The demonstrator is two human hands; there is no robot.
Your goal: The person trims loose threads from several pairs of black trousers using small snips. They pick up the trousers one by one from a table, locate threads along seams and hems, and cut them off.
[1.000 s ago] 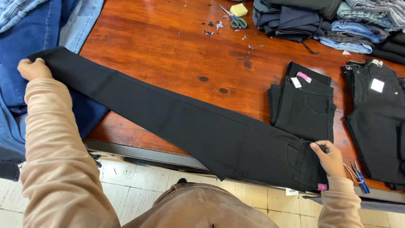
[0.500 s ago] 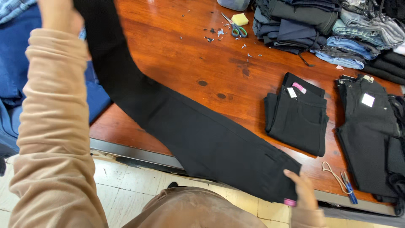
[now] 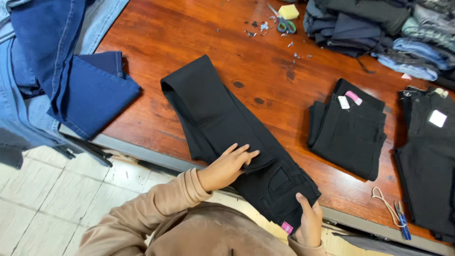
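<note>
Black trousers (image 3: 227, 128) lay folded in half on the wooden table (image 3: 156, 42), left hand (image 3: 226, 167) pressed flat and open on the fold to hold it down, right hand (image 3: 309, 222) pinching the waistband corner at the table's edge.

The folded pair of plain black trousers (image 3: 227, 128) carries a small pink tag at its waist. The reddish-brown wooden worktop (image 3: 180, 42) shows darker spots and pale scraps. A second folded black pair of trousers (image 3: 348, 132) bears a white label and a pink one. At the left hangs a heap of dark and pale blue denim (image 3: 71, 80). The small scissors with teal handles (image 3: 283, 22) lie by a yellow sponge block (image 3: 288, 11). The stack of grey, black and faded blue garments (image 3: 379, 33) fills the far corner. The person's sleeves (image 3: 156, 213) are tan
</note>
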